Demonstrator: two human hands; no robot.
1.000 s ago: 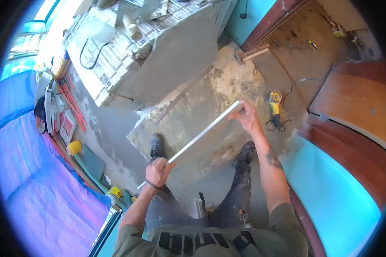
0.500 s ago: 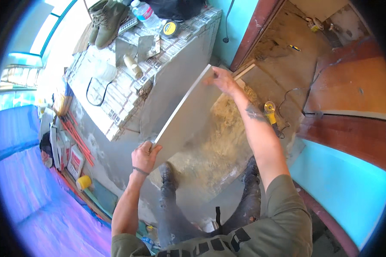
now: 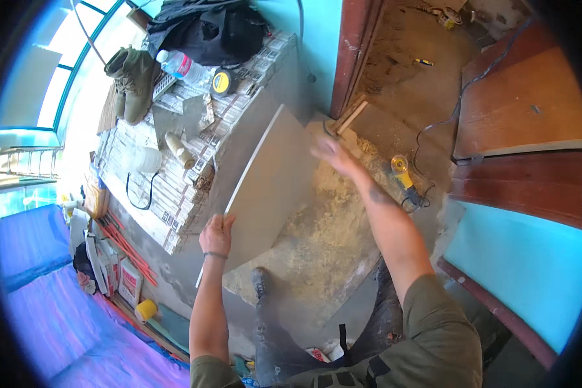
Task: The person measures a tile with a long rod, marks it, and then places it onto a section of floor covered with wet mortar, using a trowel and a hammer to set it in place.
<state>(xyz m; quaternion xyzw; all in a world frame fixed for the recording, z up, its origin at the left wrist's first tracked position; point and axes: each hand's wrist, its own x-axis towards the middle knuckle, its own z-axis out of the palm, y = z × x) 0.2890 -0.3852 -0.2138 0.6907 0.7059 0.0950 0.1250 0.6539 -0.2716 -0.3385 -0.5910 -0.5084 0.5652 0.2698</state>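
A large grey tile (image 3: 265, 194) with a pale edge stands tilted in front of me, near the covered stack. My left hand (image 3: 216, 237) is closed on its pale upper edge, thumb over the grey face. Beyond the tile's right side is my right hand (image 3: 335, 155), apart from it, fingers stretched out but blurred by motion. Below that hand lies a patch of sandy, yellowish rubble (image 3: 333, 210). A wooden-handled hammer (image 3: 352, 119) rests just past the right hand. To its right, a yellow and black angle grinder (image 3: 404, 176) lies on the floor.
The stack of boxes (image 3: 119, 200) at left carries boots (image 3: 133, 87), a water bottle (image 3: 182, 67), a tape measure (image 3: 222, 83) and a black bag (image 3: 207, 32). Red rods (image 3: 126, 246) and a yellow roll (image 3: 146, 310) lie at lower left. A wooden door (image 3: 530, 103) is at right.
My right hand has come off the tile's far top corner and moved down and to the right. The left hand keeps its hold, and the tile now leans more upright. The view has shifted.
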